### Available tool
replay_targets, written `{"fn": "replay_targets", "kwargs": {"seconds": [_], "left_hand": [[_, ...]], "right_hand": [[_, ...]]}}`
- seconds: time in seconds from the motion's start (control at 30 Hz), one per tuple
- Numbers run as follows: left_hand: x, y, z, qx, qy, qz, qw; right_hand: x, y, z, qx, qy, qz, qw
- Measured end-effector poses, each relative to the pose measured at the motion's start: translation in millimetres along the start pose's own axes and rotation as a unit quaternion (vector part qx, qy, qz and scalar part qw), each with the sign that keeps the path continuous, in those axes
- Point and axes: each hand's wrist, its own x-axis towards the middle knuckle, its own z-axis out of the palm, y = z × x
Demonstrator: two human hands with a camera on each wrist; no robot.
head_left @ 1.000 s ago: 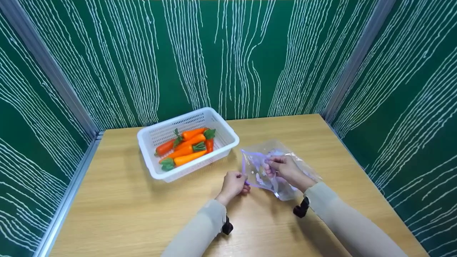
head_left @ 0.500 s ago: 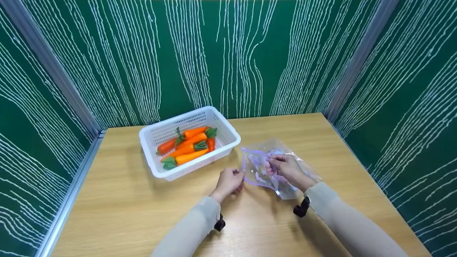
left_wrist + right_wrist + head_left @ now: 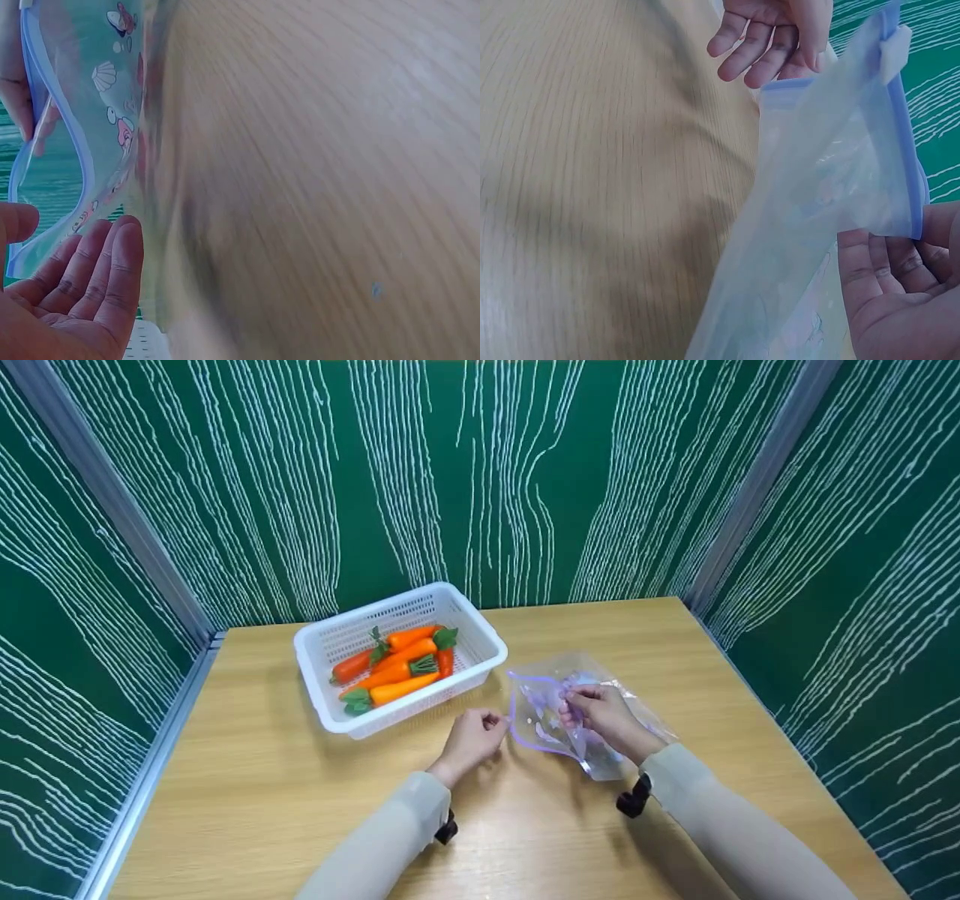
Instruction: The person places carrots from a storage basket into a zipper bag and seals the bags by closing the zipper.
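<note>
A clear bag (image 3: 529, 724) bears blue-purple edging (image 3: 910, 150), a white slider (image 3: 895, 55) and prints of shells (image 3: 104, 76) and pink figures (image 3: 124, 135). Orange and red-orange carrots (image 3: 405, 690) with green tops (image 3: 357, 701) show against a white basket (image 3: 427, 705). The table (image 3: 240, 787) is tan with streaked grain, the walls (image 3: 375, 472) green with wavy white lines, the sleeves (image 3: 379, 840) pale beige.

The left hand (image 3: 469, 739) holds its fingers (image 3: 120, 270) loosely bent, thumb (image 3: 19, 223) apart; the right hand (image 3: 604, 716) pinches, fingers curled; both forearms (image 3: 375, 832) reach forward.
</note>
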Motion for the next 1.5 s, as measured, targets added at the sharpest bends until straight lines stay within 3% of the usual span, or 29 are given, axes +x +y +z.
{"fn": "replay_targets", "kwargs": {"seconds": [0.57, 1.07, 1.5], "left_hand": [[0.7, 8.0, -20.4, 0.063, 0.001, 0.029, 0.9976], [2.0, 13.5, -35.2, 0.081, 0.005, 0.071, 0.9942], [1.8, 20.8, -47.2, 0.073, -0.022, 0.069, 0.9947]], "right_hand": [[-0.2, 0.2, 4.4, 0.006, 0.003, -0.008, 1.000], [-1.7, -3.0, 3.1, -0.019, -0.002, -0.005, 1.000], [-0.1, -3.9, 3.3, -0.009, 0.007, 0.003, 1.000]]}}
